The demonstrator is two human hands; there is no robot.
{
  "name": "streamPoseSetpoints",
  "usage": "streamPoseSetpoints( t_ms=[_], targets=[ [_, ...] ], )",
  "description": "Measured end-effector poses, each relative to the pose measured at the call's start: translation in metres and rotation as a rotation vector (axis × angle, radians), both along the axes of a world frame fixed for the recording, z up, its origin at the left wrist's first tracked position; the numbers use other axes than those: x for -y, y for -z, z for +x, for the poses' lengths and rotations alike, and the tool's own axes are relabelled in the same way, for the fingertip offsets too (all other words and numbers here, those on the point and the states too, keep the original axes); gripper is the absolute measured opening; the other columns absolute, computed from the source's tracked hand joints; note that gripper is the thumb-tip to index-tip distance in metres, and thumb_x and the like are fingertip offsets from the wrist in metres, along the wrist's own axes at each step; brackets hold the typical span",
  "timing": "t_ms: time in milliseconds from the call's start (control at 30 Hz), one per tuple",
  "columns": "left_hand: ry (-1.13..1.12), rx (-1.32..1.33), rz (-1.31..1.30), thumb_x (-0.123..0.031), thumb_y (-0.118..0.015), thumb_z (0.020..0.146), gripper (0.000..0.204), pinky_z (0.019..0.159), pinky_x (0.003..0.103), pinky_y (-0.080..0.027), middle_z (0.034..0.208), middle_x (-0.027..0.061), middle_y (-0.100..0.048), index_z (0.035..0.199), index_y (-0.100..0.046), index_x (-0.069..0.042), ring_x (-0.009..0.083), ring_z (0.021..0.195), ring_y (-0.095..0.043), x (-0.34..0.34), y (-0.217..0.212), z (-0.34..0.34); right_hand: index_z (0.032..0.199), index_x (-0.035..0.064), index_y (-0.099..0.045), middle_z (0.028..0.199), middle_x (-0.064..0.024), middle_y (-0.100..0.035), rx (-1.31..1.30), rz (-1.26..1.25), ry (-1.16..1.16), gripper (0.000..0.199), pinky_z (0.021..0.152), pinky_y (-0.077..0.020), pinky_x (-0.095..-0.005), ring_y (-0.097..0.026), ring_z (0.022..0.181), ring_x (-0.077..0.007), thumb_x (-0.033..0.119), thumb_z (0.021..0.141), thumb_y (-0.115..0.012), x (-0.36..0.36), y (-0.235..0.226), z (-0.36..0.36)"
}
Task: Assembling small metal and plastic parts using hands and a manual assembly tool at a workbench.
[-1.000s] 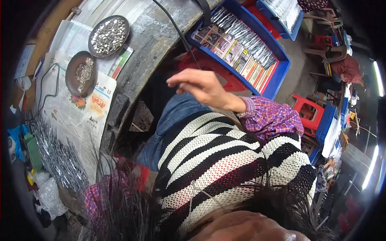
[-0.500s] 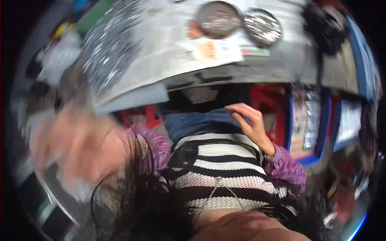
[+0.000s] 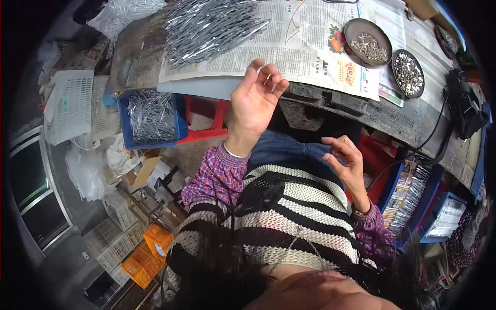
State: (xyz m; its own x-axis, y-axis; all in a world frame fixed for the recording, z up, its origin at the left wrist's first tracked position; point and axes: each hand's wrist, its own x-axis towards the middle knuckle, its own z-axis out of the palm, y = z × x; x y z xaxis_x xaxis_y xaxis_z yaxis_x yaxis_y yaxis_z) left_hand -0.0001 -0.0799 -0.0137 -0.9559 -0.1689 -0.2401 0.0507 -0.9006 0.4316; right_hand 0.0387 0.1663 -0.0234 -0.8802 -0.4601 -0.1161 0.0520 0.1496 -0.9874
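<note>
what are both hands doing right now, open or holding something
Left hand: open, fingers curled, nothing visible in it.
Right hand: open, fingers loosely bent, nothing visible in it.

Strips lie (on newspaper) left of dishes.

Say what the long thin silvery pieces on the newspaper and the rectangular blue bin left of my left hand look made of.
Long thin silvery pieces: probably metal, bright finish, given their sharp, mirror-like glints; shiny plastic isn't ruled out.
Rectangular blue bin: likely moulded plastic, given its even colour and smooth walls.
</note>
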Motion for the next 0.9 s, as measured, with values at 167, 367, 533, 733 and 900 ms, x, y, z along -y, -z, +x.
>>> streamPoseSetpoints(
  t_ms=[167,367,533,733,900],
  targets=[
    [0.025,-0.017,0.017,-0.023,-0.053,0.089,0.02,0.074,0.033,-0.044,0.091,0.0078,-0.058,0.104,-0.053,-0.01,0.0178,0.08,-0.052,0.001,0.004,0.0,0.102,0.0021,-0.066,0.073,-0.0023,-0.049,-0.04,0.027,-0.014,0.03,0.061,-0.0418,-0.022,-0.045,0.064,-0.0099,-0.003,0.072,-0.062,0.001,-0.002,-0.001],
    [0.038,-0.045,-0.125,0.0,-0.059,0.081,0.027,0.069,0.027,-0.043,0.095,0.0071,-0.057,0.106,-0.054,-0.009,0.0171,0.083,-0.051,0.01,0.009,0.004,0.098,0.0019,-0.066,0.069,-0.0031,-0.047,-0.032,0.036,-0.064,0.027,0.059,-0.0387,-0.0233,-0.046,0.063,-0.011,-0.002,0.072,-0.063,0.004,0.0,-0.001],
    [0.097,-0.08,-0.697,0.008,-0.062,0.074,0.034,0.07,0.023,-0.046,0.099,0.0073,-0.059,0.106,-0.055,-0.004,0.0123,0.084,-0.055,0.022,0.002,-0.003,0.095,-0.0014,-0.064,0.075,-0.005,-0.049,-0.03,0.03,-0.083,0.017,0.06,-0.0376,-0.0224,-0.046,0.066,-0.0115,0.0,0.079,-0.057,0.0,0.001,0.004],
    [-0.159,0.102,-1.659,-0.006,-0.062,0.082,0.014,0.072,0.021,-0.047,0.091,0.0013,-0.064,0.096,-0.064,-0.004,0.0076,0.079,-0.058,0.13,0.003,0.005,0.085,-0.0023,-0.056,0.086,-0.0044,-0.051,0.206,-0.089,-0.044,0.007,0.061,-0.0401,-0.0203,-0.048,0.071,-0.0094,-0.001,0.087,-0.05,0.002,0.01,0.009],
    [-0.398,0.375,-2.112,-0.017,-0.069,0.074,0.023,0.066,0.024,-0.045,0.087,0.0026,-0.066,0.096,-0.068,-0.01,0.0102,0.074,-0.059,0.224,0.007,0.019,0.081,-0.0023,-0.055,0.084,-0.0055,-0.052,0.121,-0.044,-0.143,0.006,0.061,-0.041,-0.0204,-0.05,0.071,-0.0107,-0.006,0.084,-0.051,0.006,0.013,0.004]
  ],
)
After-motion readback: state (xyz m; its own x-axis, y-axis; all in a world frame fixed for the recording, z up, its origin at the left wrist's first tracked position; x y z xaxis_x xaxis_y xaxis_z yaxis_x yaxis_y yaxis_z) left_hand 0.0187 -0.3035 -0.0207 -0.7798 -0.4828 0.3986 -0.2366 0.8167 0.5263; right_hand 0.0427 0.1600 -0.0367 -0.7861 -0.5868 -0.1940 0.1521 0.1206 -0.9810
